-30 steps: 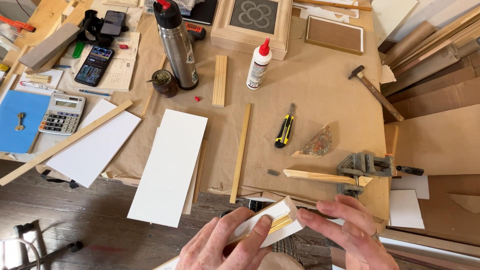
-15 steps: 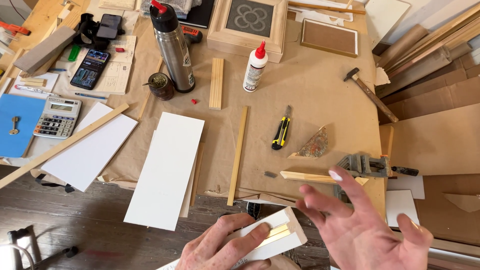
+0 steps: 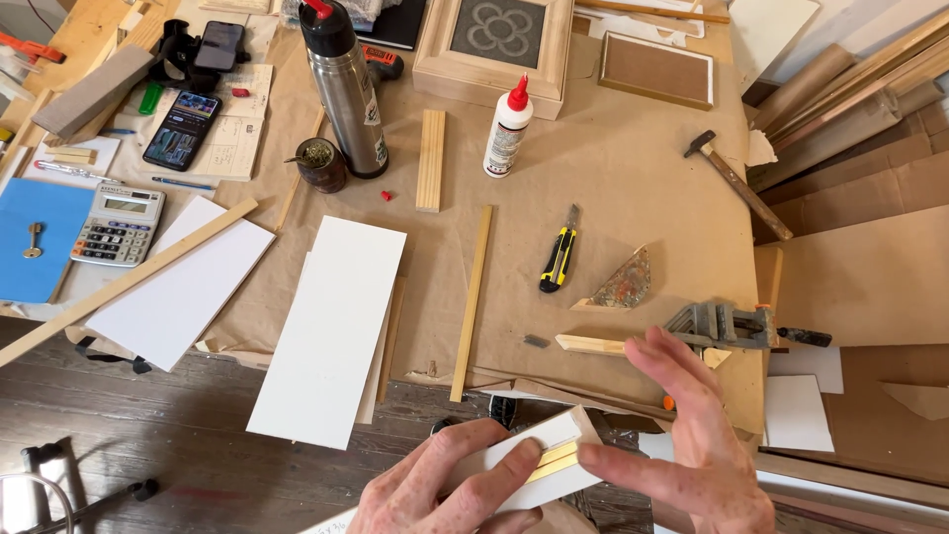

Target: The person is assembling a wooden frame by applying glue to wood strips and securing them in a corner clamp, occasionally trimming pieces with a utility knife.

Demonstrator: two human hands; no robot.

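My left hand point(image 3: 435, 485) grips a short white piece of frame moulding with a gold edge point(image 3: 539, 457) at the bottom of the view, below the table's front edge. My right hand point(image 3: 692, 445) is spread open beside it, with its index fingertip touching the end of the gold strip. Just above the right hand, a metal corner clamp point(image 3: 727, 324) holds a light wooden strip point(image 3: 591, 344) on the brown paper covering the table point(image 3: 633, 168).
A white board point(image 3: 331, 326), a thin wooden strip point(image 3: 473, 297) and a yellow utility knife point(image 3: 560, 255) lie mid-table. Farther back stand a steel flask point(image 3: 344, 89), a glue bottle point(image 3: 509, 129), a hammer point(image 3: 736, 183) and a framed tile point(image 3: 494, 40). A calculator point(image 3: 119, 225) lies left.
My right hand let go of the moulding piece, opened wide, and now comes back with a fingertip on its gold edge. The left hand has kept its hold throughout.
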